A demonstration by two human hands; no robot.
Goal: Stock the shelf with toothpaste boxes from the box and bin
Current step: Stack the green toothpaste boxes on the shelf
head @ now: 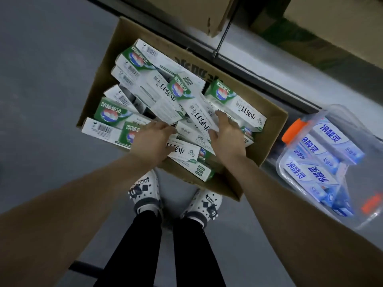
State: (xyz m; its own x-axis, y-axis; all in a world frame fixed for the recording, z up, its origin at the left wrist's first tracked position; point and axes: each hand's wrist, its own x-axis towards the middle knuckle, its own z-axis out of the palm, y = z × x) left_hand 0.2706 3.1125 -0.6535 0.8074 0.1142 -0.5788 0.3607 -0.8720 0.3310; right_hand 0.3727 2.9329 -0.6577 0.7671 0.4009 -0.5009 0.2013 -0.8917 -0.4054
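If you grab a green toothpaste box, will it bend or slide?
Probably stays stiff: the green boxes keep straight edges. Likely slides easily: they look glossy and lie loosely heaped in the carton, so neighbours may shift.

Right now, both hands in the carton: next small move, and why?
Probably close the right hand on the green-and-white toothpaste box under its fingers and lift. Both it and the left hand lie flat on the jumbled pile in the cardboard box; nothing looks gripped yet.

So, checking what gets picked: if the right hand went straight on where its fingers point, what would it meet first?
Likely the slanted white-and-green toothpaste carton in the brown cardboard box; the right hand seems to touch it; depth unclear.
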